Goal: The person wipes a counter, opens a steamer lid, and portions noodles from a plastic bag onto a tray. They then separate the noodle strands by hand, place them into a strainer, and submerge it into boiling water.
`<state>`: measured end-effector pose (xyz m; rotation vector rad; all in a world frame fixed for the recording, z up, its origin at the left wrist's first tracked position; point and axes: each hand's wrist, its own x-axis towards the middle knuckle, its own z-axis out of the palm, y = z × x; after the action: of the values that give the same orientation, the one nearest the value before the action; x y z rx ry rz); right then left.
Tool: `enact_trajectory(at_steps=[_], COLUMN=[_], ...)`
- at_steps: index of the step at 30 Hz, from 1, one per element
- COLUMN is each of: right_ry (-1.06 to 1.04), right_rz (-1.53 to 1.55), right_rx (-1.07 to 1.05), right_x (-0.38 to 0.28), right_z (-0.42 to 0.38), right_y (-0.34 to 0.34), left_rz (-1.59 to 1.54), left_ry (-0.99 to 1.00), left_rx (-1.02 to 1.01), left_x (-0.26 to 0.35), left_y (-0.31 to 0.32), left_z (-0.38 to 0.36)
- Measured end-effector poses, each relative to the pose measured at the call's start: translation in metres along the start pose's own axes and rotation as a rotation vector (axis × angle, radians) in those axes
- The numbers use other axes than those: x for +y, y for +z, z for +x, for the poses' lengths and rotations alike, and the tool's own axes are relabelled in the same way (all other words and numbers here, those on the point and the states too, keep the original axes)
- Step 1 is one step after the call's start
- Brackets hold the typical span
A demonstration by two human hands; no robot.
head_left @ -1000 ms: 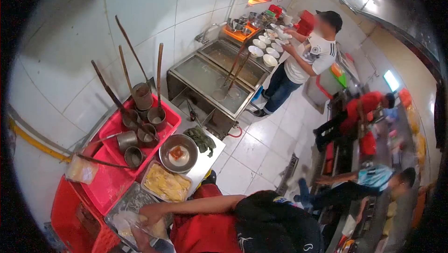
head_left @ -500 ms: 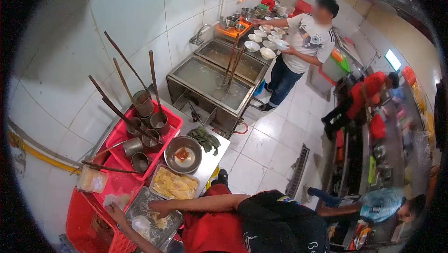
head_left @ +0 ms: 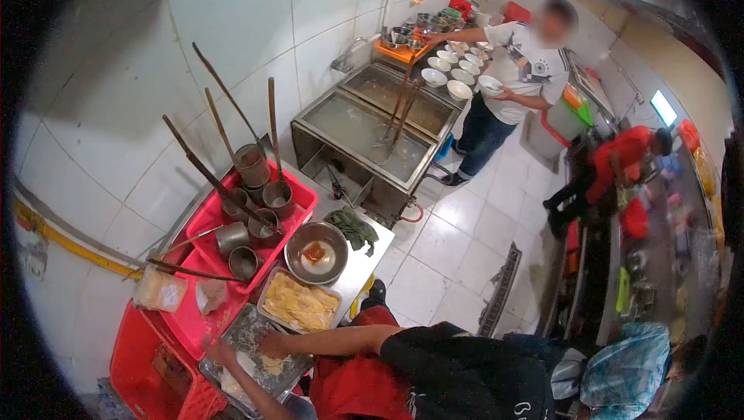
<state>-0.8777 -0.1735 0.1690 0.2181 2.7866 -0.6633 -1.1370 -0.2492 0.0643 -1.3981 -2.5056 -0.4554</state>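
Observation:
My right hand (head_left: 273, 344) rests on a metal tray (head_left: 249, 323), beside pale, crumbly dough-like bits (head_left: 271, 364). Its fingers are too unclear to read. Over the left part of the same tray is my left hand (head_left: 222, 352), small and blurred, next to a whitish lump or bag (head_left: 236, 377). Whether its fingers hold anything cannot be made out. A clear container of yellow, flat pieces (head_left: 298, 302) stands just above the tray, and a steel bowl with something orange-brown inside (head_left: 316, 253) is beyond it. A translucent bag (head_left: 210, 296) lies on the pink tray (head_left: 186, 319).
Long-handled metal strainers (head_left: 249, 164) stand in a pink basket (head_left: 310, 201). Dark green cloth (head_left: 353, 228) lies on the counter. Behind are a steel cooker (head_left: 364, 137) and white bowls (head_left: 459, 91). One person (head_left: 527, 71) holds a bowl; two others are at the right.
My left hand has moved from beside the translucent bag to over the metal tray. The view has shifted, so the scene sits further right. The person at the lower right has bent over.

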Motion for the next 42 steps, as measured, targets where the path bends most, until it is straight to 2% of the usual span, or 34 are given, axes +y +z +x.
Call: enact_trajectory(at_steps=[1,2,3,5,7,8,9,10,11,13,14,15,16,18,20,22,24,25,26,27,28,30,32,34,36,37,38,40,42], right_ry=[0.046,0.038,0.039,0.029,-0.091,-0.098,-0.073,-0.044,-0.047,-0.064,-0.062,-0.105,-0.147,-0.145,-0.144,-0.279,-0.23,-0.191,-0.176,-0.158,-0.118,-0.062,-0.122,-0.185,-0.089,-0.101,-0.095,-0.084,-0.027], right_rz=[0.142,0.141,0.067,-0.012,0.097,0.096,0.295,0.492,0.492,0.704,0.702,0.765,0.829,0.844,0.867,0.849,0.814,0.77,0.894,1.032,0.996,0.949,0.806,0.668,0.862,0.85,0.847,0.858,0.733], right_rx=[0.003,-0.004,0.102,0.199,0.493,0.487,0.438,0.385,0.378,0.343,0.339,0.457,0.577,0.635,0.694,0.603,0.548,0.486,0.501,0.517,0.58,0.644,0.792,0.843,0.697,0.697,0.695,0.697,0.469], right_x=[0.002,0.001,0.0,0.007,0.019,0.018,0.016,0.017,0.011,0.006,0.006,0.007,0.008,0.011,0.012,0.013,0.029,0.029,0.019,0.007,0.008,0.016,0.026,0.026,0.019,0.018,0.015,0.018,0.033], right_z=[0.002,0.0,-0.005,0.002,0.029,0.027,0.018,0.012,-0.002,-0.019,-0.021,-0.022,-0.022,-0.021,-0.027,-0.046,-0.028,-0.018,-0.036,-0.056,-0.043,-0.028,-0.037,-0.039,-0.043,-0.047,-0.053,-0.046,-0.029], right_y=[0.005,0.011,0.018,0.045,0.098,0.094,0.08,0.071,0.047,0.02,0.02,0.022,0.024,0.029,0.018,-0.013,0.022,0.041,0.016,-0.016,0.004,0.021,0.007,0.015,-0.007,-0.02,-0.03,-0.022,0.006], left_rz=[0.048,-0.236,-0.521,-0.742,-0.651,-0.561,-0.89,-0.892,-0.87,-0.854,-1.025,-1.191,-1.195,-1.586,-1.495,-1.396,-1.091,-0.979,-0.859,-0.994,-1.131,-1.165,-1.245,-1.027,-1.075,-1.081,-1.083,-0.948,-0.827], left_ry=[0.136,-0.072,-0.283,-0.403,-0.371,-0.327,-0.504,-0.512,-0.502,-0.495,-0.735,-0.978,-0.978,-0.994,-0.931,-0.87,-0.655,-0.559,-0.464,-0.435,-0.405,-0.433,-0.437,-0.566,-0.559,-0.566,-0.563,-0.382,-0.332], left_rx=[-0.053,-0.189,-0.319,-0.3,-0.331,-0.367,-0.398,-0.394,-0.394,-0.392,-0.456,-0.517,-0.519,-0.522,-0.594,-0.67,-0.466,-0.431,-0.4,-0.338,-0.272,-0.306,-0.336,-0.367,-0.291,-0.25,-0.239,-0.197,-0.256], left_x=[-0.012,0.02,0.06,0.072,0.1,0.108,0.078,0.078,0.08,0.094,0.104,0.116,0.132,0.156,0.12,0.109,0.105,0.108,0.111,0.111,0.111,0.12,0.136,0.145,0.119,0.107,0.116,0.141,0.137], left_y=[0.019,-0.014,-0.055,-0.042,-0.077,-0.092,-0.045,-0.047,-0.05,-0.069,-0.084,-0.102,-0.128,-0.17,-0.129,-0.104,-0.101,-0.106,-0.115,-0.109,-0.103,-0.119,-0.129,-0.131,-0.079,-0.063,-0.072,-0.111,-0.118], left_z=[-0.026,-0.044,-0.052,-0.091,-0.103,-0.103,-0.129,-0.132,-0.139,-0.139,-0.134,-0.126,-0.117,-0.103,-0.121,-0.131,-0.134,-0.13,-0.124,-0.124,-0.127,-0.117,-0.112,-0.114,-0.139,-0.146,-0.137,-0.119,-0.117])
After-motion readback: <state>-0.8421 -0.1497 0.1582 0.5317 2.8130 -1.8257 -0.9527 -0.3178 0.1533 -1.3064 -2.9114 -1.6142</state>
